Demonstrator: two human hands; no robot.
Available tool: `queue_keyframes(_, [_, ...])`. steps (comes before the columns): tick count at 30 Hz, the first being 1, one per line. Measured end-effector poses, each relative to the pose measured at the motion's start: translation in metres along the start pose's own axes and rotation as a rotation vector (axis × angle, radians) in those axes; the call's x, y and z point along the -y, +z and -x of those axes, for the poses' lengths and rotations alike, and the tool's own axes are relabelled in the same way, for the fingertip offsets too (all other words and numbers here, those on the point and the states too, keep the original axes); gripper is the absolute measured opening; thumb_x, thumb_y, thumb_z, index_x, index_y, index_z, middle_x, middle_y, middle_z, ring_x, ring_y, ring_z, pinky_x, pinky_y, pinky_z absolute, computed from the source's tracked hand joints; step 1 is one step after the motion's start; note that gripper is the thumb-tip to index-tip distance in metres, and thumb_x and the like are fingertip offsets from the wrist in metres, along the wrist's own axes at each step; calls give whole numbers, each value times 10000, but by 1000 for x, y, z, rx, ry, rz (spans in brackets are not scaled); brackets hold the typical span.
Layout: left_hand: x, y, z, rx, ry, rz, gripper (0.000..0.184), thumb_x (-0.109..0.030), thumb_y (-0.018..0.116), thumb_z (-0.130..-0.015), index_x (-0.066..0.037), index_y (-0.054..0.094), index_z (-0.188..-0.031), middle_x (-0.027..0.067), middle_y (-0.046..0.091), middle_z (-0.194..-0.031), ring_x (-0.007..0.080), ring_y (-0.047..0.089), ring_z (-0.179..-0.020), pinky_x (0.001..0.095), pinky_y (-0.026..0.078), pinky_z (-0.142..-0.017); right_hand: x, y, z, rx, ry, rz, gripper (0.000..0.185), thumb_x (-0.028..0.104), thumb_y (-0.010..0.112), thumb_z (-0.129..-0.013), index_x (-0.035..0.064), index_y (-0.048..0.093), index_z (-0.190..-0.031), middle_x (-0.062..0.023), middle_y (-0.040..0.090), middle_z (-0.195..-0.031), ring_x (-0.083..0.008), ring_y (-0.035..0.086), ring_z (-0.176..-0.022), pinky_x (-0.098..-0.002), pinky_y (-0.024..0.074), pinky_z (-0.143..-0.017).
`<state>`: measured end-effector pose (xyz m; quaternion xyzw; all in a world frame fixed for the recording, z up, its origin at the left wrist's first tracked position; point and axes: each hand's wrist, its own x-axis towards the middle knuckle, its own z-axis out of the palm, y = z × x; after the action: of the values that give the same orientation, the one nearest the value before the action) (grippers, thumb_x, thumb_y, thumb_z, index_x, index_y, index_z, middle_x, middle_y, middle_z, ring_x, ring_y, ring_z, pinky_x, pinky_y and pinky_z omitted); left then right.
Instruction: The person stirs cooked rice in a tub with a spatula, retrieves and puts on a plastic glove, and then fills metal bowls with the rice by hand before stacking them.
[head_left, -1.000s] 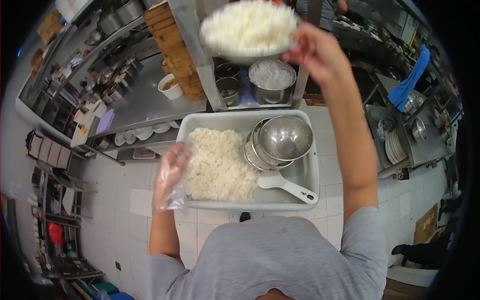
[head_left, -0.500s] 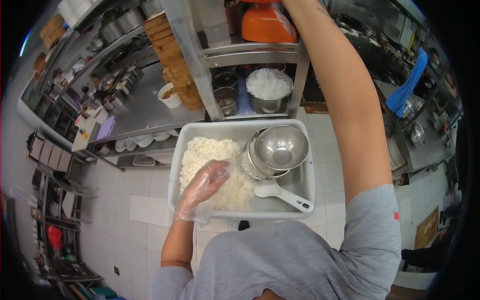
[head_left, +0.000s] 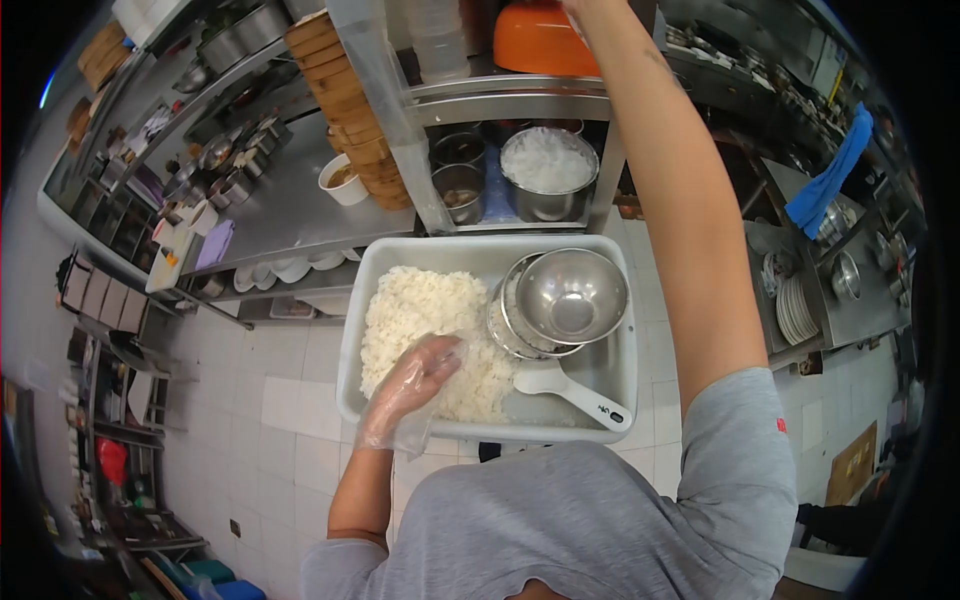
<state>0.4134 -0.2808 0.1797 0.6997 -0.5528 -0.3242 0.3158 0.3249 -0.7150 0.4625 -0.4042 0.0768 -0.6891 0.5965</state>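
Observation:
A pale plastic tub (head_left: 490, 433) holds a large heap of cooked white rice (head_left: 420, 300) in its left part. My left hand (head_left: 415, 375), in a clear plastic glove, is over the near side of the rice, its fingers loosely bent and apart, with nothing seen in them. To the right in the tub, a steel bowl (head_left: 572, 297) rests on top of another round metal container (head_left: 510, 325) with white grains in it. A white rice paddle (head_left: 572, 390) lies in front of these. My right arm (head_left: 685, 200) stretches up beside an orange rounded object (head_left: 540, 42); its hand is beyond the top edge.
Behind the tub stands a metal shelf (head_left: 510, 88) with a pot of white shredded or flaky food (head_left: 548, 165) and dark containers (head_left: 458, 190). Stacked bamboo steamers (head_left: 350, 120) and a white bowl (head_left: 343, 182) are on the left counter (head_left: 280, 215). A blue cloth (head_left: 832, 175) hangs at right.
The view has shifted slightly, and less of the orange object shows. My right forearm leans further left. My left hand stays over the rice, with little change in pose.

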Motion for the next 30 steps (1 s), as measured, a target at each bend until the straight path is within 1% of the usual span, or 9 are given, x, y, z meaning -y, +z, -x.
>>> queue_keyframes(3, [6, 0, 5, -62, -15, -89, 301, -154, 607, -876, -2, 596, -1136, 164, 608, -1052, 284, 617, -909, 358, 494, -786, -1, -39, 45, 76, -24, 507, 220, 154, 545, -846, -37, 566, -953, -208, 614, -818, -313, 638, -679, -392, 538, -594])
queue_keyframes(4, [12, 1, 7, -89, -10, -108, 299, -144, 607, -870, -2, 597, -1132, 167, 610, -1045, 287, 619, -901, 357, 496, -781, -16, -58, 46, -48, -418, 1105, 286, 192, 600, -803, -27, 535, -975, -239, 591, -933, -382, 629, -803, -438, 519, -708])
queue_keyframes(8, [33, 2, 15, -152, -13, -169, 294, -112, 608, -851, -5, 601, -1125, 177, 616, -1015, 296, 628, -880, 356, 501, -765, -24, -74, 79, 74, -484, 1636, 508, 233, 716, -725, 9, 456, -1099, -225, 521, -1084, -391, 551, -1044, -471, 486, -834])
queue_keyframes(11, [47, 5, 14, -177, -6, -142, 290, -102, 610, -846, -6, 603, -1120, 184, 620, -998, 296, 632, -882, 359, 503, -760, -30, -63, 80, 25, -600, 1721, 505, 229, 734, -710, 9, 465, -1076, -225, 529, -1072, -362, 547, -1058, -454, 499, -826])
queue_keyframes(17, [58, 10, 13, -144, -34, -113, 282, -90, 612, -841, -5, 606, -1109, 186, 621, -1000, 298, 632, -894, 362, 504, -771, -44, -48, 78, -42, -609, 1759, 376, 172, 700, -718, 11, 506, -997, -160, 619, -875, -346, 618, -813, -429, 515, -762])
queue_keyframes(20, [63, 8, 14, -117, -55, -130, 281, -92, 616, -840, 0, 607, -1105, 190, 622, -1026, 303, 631, -912, 366, 504, -781, -77, -52, 67, -181, -968, 1723, 258, 101, 647, -718, 21, 531, -933, -142, 622, -756, -325, 620, -690, -403, 513, -686])
queue_keyframes(23, [89, 8, 14, -125, -49, -68, 287, -105, 619, -841, 10, 608, -1103, 199, 623, -1052, 312, 628, -935, 366, 497, -810, -78, -40, 91, 23, -547, 1660, 281, 116, 662, -746, -57, 526, -920, -208, 633, -802, -353, 673, -750, -481, 558, -692])
queue_keyframes(26, [107, 12, 12, -136, -103, 18, 300, -108, 614, -834, 19, 609, -1106, 208, 623, -1062, 336, 614, -966, 368, 480, -859, -81, -36, 105, 294, -469, 1688, 362, 164, 675, -737, -38, 494, -976, -241, 637, -888, -400, 666, -802, -474, 542, -707])
queue_keyframes(30, [107, 15, 8, -185, -37, -159, 320, -100, 609, -809, 22, 612, -1105, 229, 626, -1025, 381, 590, -993, 384, 458, -904, -79, -36, 112, 165, -635, 1569, 211, 184, 613, -782, 11, 564, -893, -182, 631, -863, -380, 630, -826, -442, 516, -745])
